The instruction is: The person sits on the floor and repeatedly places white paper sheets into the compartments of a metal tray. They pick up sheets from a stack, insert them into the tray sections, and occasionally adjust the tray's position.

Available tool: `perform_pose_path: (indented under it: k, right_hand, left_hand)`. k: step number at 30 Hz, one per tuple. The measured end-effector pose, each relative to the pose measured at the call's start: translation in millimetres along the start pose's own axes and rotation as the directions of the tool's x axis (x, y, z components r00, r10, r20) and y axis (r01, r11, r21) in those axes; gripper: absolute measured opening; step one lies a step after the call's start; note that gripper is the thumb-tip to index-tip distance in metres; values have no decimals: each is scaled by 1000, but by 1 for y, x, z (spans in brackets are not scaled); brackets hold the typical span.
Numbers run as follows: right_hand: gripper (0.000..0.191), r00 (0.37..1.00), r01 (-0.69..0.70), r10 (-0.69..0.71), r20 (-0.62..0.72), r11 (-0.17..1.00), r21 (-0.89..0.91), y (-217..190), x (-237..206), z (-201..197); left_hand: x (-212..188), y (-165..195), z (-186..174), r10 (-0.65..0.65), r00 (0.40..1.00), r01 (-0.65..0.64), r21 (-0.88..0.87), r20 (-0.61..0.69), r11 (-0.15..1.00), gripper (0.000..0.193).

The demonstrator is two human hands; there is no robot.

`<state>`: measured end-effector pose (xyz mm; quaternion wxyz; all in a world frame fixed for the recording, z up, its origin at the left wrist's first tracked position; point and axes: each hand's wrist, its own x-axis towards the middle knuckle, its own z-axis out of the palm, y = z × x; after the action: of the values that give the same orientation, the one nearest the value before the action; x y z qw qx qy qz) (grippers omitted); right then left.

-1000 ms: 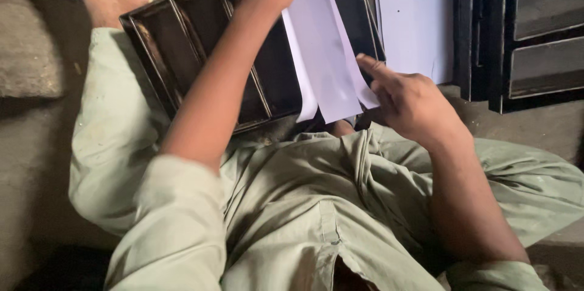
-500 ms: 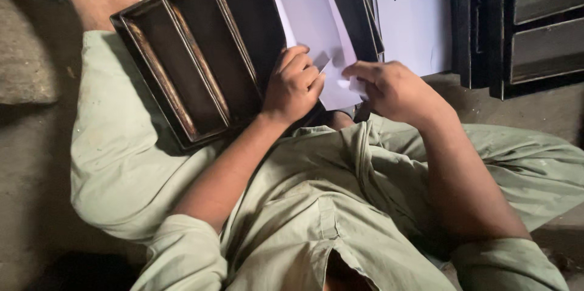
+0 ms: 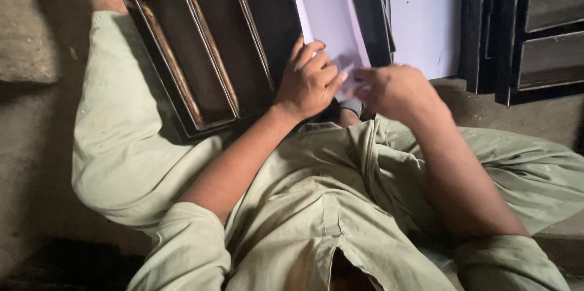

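the person is sitting on the floor with a dark compartment tray [image 3: 201,66] lying across the lap, its left end resting on the pale green trouser leg [image 3: 115,145]. three long empty compartments are showing, and their bottoms are looking worn and brownish.

the left hand [image 3: 310,81] is lying on the near edge of the tray, fingers bent and pressing down on the lower end of a white paper sheet [image 3: 325,17] that is lying in the next compartment to the right. the right hand [image 3: 392,90] is just beside it, fingertips pinching the same lower corner of the sheet; the grasp is partly hidden, so i cannot tell how firmly it is closing.

in my judgement, the sheet is being fitted into the compartment as a lining. to do it well, the left hand should be holding the sheet flat while the right one is folding the corner tightly along the divider, without creasing the middle.

further right, another white sheet [image 3: 426,17] is standing plain, with no print visible. at the far right, dark stacked trays [image 3: 535,23] are leaning; no labels are showing on them.
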<state>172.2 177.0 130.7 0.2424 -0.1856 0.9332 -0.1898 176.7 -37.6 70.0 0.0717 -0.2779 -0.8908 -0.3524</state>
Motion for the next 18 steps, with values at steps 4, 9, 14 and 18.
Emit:
perform_pose_path:
  k: [4, 9, 14, 18]
  right_hand:
    - [71, 975, -82, 119, 186, 978, -192, -13, 3, 3]
    - [65, 990, -21, 31, 136, 997, -74, -19, -7, -15]
    - [63, 979, -97, 108, 174, 993, -67, -29, -10, -32]
    - [68, 923, -123, 191, 334, 969, -213, -39, 2, -22]
  left_hand:
    - [-3, 1, 2, 25, 986, -42, 100, 164, 994, 40]
    - [1, -8, 7, 45, 953, -111, 208, 299, 972, 45]
    - [46, -62, 15, -50, 948, -75, 373, 315, 925, 36]
    - [91, -101, 30, -35, 995, -12, 480, 89, 877, 34]
